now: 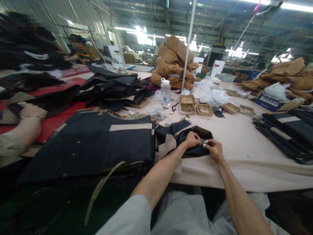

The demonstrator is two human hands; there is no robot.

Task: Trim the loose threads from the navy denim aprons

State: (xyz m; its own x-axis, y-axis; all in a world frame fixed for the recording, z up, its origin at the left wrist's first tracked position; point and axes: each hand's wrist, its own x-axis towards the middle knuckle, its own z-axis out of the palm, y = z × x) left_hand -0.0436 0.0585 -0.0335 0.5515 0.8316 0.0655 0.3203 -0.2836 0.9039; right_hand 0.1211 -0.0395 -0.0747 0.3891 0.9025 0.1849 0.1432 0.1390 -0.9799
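Observation:
A dark garment [181,129] with beige patches lies on the cloth-covered table [234,143]. At its right end my left hand [193,140] pinches the garment's edge. My right hand [213,149], closed, meets it from the right, with white wrapping on its fingertips, and grips the same edge. Whatever small part sits between the fingertips is too small to make out. To the left lies a stack of dark garments [97,140] with a beige strip, and a loose strap [102,186] hangs from it.
Behind stand a water bottle [165,93], boxes of small metal parts [187,104] and plastic bags [210,91]. Folded dark pieces [288,130] lie right. A co-worker's hand [33,112] is at the left. Brown garments [173,62] are piled behind a pole.

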